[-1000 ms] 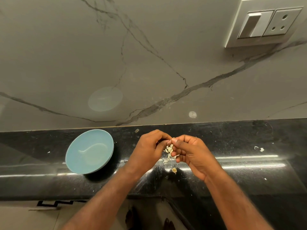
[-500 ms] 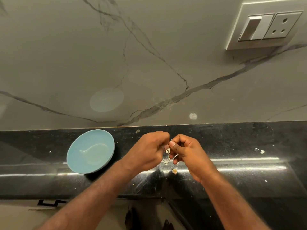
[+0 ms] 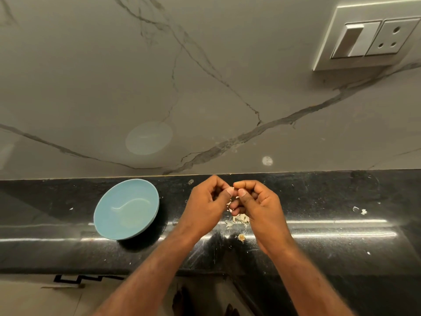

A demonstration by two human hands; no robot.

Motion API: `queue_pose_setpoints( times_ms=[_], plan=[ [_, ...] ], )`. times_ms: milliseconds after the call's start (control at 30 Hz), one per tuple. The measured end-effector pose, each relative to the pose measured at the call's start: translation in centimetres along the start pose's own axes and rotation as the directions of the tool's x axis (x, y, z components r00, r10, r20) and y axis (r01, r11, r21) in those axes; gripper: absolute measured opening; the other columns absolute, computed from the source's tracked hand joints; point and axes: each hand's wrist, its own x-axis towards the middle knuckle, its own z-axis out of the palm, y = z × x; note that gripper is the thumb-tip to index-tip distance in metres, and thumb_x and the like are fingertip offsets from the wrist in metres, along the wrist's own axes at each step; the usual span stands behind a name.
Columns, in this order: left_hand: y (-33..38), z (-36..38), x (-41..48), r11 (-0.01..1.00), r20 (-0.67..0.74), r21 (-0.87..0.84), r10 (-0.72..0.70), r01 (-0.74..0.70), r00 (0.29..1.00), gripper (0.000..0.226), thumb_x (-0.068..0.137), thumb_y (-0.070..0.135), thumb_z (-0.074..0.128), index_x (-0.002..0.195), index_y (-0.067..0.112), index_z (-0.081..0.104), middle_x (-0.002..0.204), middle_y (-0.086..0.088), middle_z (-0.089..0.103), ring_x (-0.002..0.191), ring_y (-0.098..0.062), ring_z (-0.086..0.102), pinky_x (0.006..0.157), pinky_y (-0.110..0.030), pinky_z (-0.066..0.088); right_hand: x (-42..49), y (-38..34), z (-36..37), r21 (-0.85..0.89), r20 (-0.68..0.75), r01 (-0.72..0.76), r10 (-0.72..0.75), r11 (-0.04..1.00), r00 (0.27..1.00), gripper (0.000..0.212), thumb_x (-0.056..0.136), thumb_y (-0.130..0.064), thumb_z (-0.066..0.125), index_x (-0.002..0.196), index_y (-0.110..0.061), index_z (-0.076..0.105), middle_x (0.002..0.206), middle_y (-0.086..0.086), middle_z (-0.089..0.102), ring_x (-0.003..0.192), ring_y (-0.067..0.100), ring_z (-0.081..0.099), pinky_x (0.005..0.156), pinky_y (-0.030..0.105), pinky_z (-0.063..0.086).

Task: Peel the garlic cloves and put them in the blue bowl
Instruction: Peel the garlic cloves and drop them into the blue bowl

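"Blue bowl [image 3: 136,195], and nothing in it as far as I can see. It's bare glaze right across."

"So no cloves are finished?"

"None have landed there, anyway. It sits on the black granite counter [image 3: 330,249], off to the person's left, near the left hand [image 3: 206,208] but apart from it. The work done so far shows as litter: a small heap of papery garlic skins [image 3: 238,220] on the counter just below the hands, and one brownish scrap [image 3: 241,237] nearer the front edge."

"And the clove itself?"

"Hidden. I judge it's tucked between the two hands, above those skins. The left hand and the right hand [image 3: 258,207] are both curled tight, with the thumbs meeting tip to tip. The fingers [image 3: 245,184] are drawn in narrow around something small, which I take for a garlic clove in mid-peel."

"What's left, then?"

"Nearly everything, I'd say. This one has to be stripped and carried across to the bowl. I see no other whole cloves on the counter, so I cannot tell how many remain."
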Motion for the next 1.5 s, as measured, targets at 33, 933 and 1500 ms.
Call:
queue_pose_setpoints(
  times_ms=[33, 933, 1500],
  plan=[
    [0.0, 0.0, 0.0, 0.999, -0.002, -0.031, -0.042, 0.041, 0.999, 0.009, 0.096, 0.020, 0.064, 0.087, 0.018, 0.065, 0.076, -0.004, 0.067, 0.068, -0.018, 0.061, 0.062, -0.030, 0.053, -0.1, 0.1, 0.0, -0.005, -0.006, 0.005, -0.005, 1.000, 1.000, 0.016, 0.097, 0.003, 0.056, 0.105, -0.006, 0.067, 0.080, 0.006, 0.072, 0.069, 0.018, 0.065, 0.064, 0.027, 0.057],
    [0.4, -0.6, 0.3, 0.991, 0.093, -0.070, -0.105, 0.112, 0.990, 0.004, 0.089, 0.007, 0.070, 0.090, 0.003, 0.070, 0.077, -0.015, 0.072, 0.064, -0.013, 0.066, 0.058, -0.021, 0.054, -0.3, 0.2, -0.6, -0.186, -0.012, 0.066, -0.069, 0.980, 0.998, 0.007, 0.093, -0.007, 0.067, 0.096, -0.011, 0.071, 0.081, 0.004, 0.075, 0.069, 0.011, 0.069, 0.066, 0.023, 0.057],
    [0.6, -0.4, 0.0, 0.990, 0.037, -0.076, -0.118, 0.120, 0.992, 0.004, 0.092, 0.015, 0.069, 0.090, 0.012, 0.071, 0.074, -0.003, 0.073, 0.062, -0.009, 0.067, 0.057, -0.019, 0.053, -0.1, 0.1, -1.1, -0.203, 0.028, 0.082, -0.078, 0.976, 0.997, 0.009, 0.091, -0.010, 0.070, 0.100, -0.012, 0.070, 0.088, 0.002, 0.074, 0.076, 0.012, 0.071, 0.068, 0.022, 0.056]
  ],
)
